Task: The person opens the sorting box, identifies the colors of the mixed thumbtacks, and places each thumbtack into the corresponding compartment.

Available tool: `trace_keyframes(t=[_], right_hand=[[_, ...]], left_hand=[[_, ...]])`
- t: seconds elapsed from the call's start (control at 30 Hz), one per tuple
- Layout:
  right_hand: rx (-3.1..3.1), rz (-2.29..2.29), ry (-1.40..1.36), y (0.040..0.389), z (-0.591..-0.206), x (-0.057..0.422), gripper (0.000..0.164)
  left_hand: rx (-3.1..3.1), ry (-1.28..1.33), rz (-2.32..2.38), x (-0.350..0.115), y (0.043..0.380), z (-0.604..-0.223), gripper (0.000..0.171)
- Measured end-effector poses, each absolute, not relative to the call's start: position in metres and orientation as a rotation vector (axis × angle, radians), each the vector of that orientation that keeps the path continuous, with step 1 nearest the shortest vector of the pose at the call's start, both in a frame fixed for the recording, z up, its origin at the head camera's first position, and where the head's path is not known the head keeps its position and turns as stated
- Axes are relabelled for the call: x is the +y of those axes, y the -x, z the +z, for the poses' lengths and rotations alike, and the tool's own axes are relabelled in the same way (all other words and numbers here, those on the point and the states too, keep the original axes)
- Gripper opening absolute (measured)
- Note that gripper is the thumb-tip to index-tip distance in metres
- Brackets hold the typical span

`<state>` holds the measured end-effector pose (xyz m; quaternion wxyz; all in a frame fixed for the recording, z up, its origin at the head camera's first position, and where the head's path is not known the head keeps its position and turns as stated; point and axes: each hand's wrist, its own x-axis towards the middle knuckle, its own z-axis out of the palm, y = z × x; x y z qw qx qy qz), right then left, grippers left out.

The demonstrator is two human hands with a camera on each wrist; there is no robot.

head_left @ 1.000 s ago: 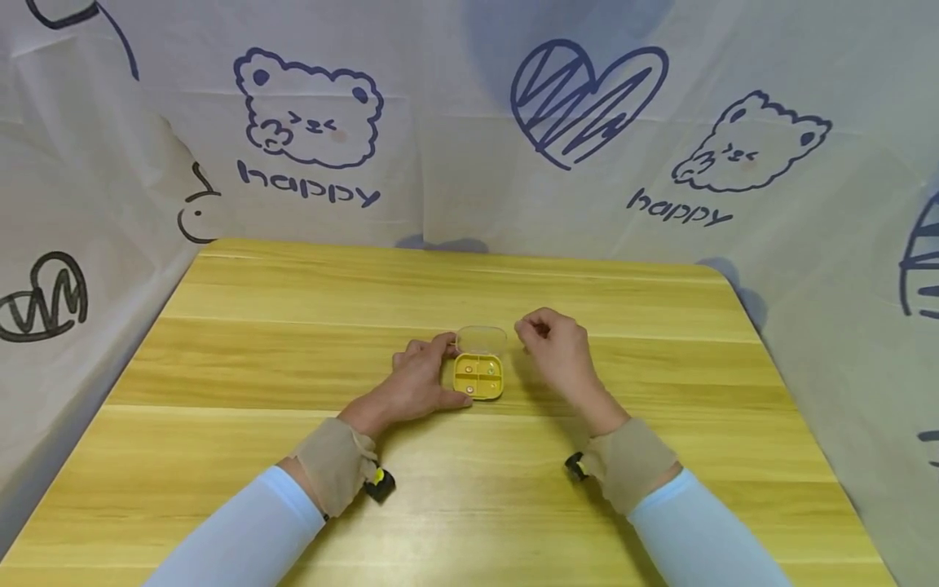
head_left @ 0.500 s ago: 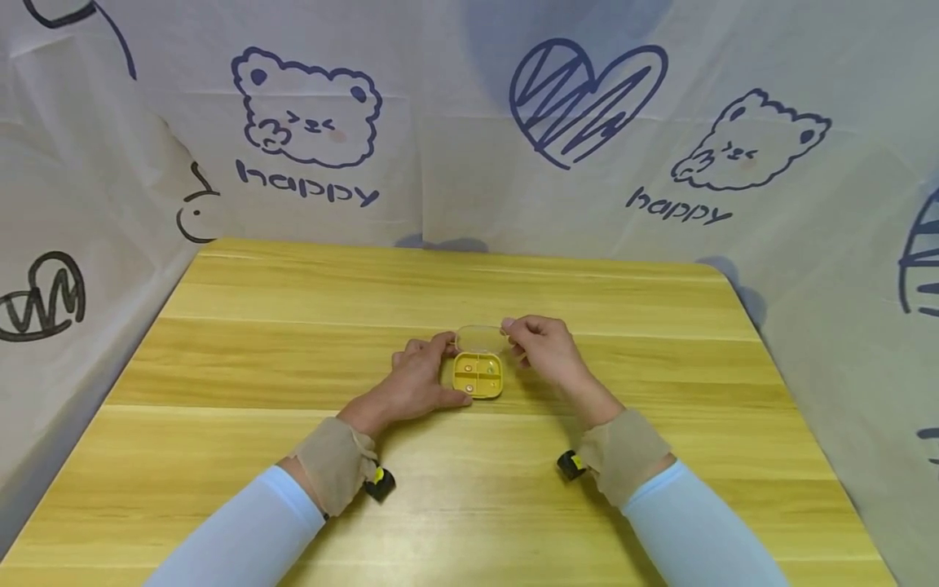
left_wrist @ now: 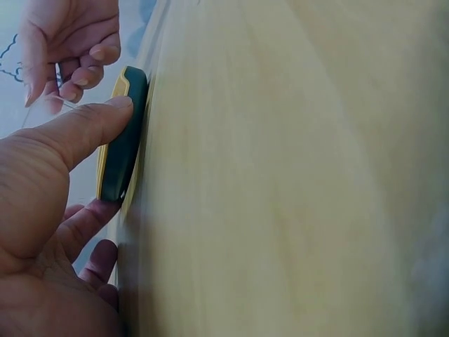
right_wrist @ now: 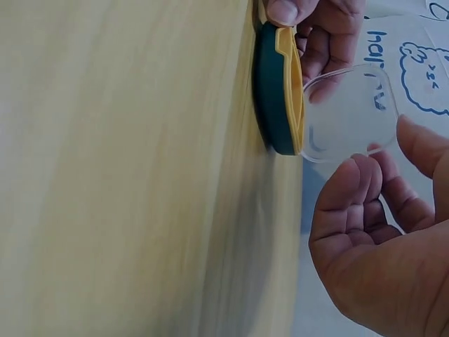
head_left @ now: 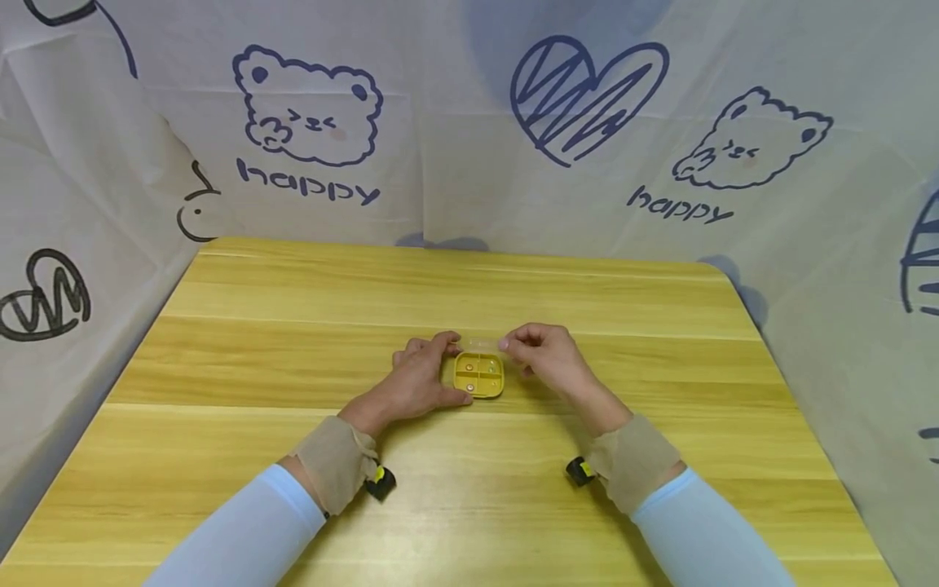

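Note:
A small pill box [head_left: 478,375] sits on the wooden table, yellow inside and dark green outside in the wrist views. Dividers split it into compartments, with tiny pills [head_left: 469,368] lying in them. Its clear lid [right_wrist: 351,116] stands raised from the far edge, roughly upright to the box. My left hand [head_left: 421,381] grips the box from the left, thumb at the near edge and fingers toward the far side. At the lid's right edge, my right hand [head_left: 552,359] pinches the clear plastic between thumb and finger; its other fingers are curled below.
The wooden table [head_left: 293,456] spreads around both hands. White cloth [head_left: 455,122] with drawn bears and hearts hangs behind it and along the sides. A small black device [head_left: 380,483] is strapped at the left wrist, another black device [head_left: 579,471] at the right.
My right hand has come left to the lid's edge and taken hold of it. The lid has swung up from leaning back to nearly upright. My left hand stays in place.

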<state>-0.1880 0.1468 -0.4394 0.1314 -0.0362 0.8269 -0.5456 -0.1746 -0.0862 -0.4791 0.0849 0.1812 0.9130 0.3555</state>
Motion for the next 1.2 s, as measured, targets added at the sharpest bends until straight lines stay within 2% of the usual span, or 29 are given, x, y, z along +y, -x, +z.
trace_keyframes(t=[0.3,0.73,0.97,1.2], right_hand=[[2.379,-1.502,0.214,0.181,-0.444,0.153,0.022],[2.611,-1.096,0.664,0.177,-0.454,0.149,0.024],[2.706,-0.915,0.648,0.176,-0.454,0.142,0.031],[2.743,-0.863,0.65,0.174,-0.455,0.139,0.031]], left_hand=[[2.719,-0.553,1.052,-0.086,0.175,-0.478,0.094],[2.705,-0.591,1.055,-0.087,0.175,-0.479,0.091],[2.708,-0.59,1.043,-0.088,0.175,-0.478,0.091],[2.675,-0.594,1.006,-0.09,0.174,-0.474,0.09]])
